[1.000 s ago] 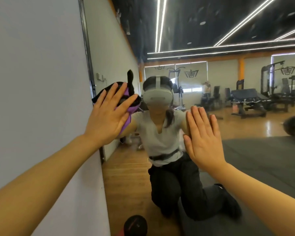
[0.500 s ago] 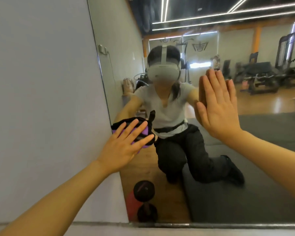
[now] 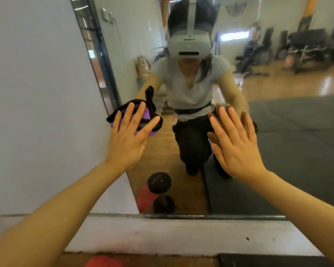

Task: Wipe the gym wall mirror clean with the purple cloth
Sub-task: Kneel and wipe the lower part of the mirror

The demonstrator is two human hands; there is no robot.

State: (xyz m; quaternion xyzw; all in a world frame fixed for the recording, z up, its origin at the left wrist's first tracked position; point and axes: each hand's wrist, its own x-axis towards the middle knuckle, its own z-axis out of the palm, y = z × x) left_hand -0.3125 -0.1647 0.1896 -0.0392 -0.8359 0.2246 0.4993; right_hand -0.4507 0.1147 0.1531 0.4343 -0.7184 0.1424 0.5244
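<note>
Left hand (image 3: 126, 139) flat, fingers spread straight, pressing purple cloth (image 3: 141, 120) against mirror (image 3: 297, 151) near mirror's left edge. Right hand (image 3: 235, 149) flat, fingers straight, palm on mirror right of cloth. Dumbbell (image 3: 159, 183) reflected near mirror's bottom edge. No readable writing.

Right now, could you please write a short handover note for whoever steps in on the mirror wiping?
Left hand: flat, fingers spread, pressing the purple cloth against the mirror near its left edge, low down.
Right hand: open, palm flat on the glass, bracing, holding nothing.
Done: cannot tell from the glass which areas are already wiped.
Left: carry on wiping down to the bottom frame, then across the pane towards the right.
</note>
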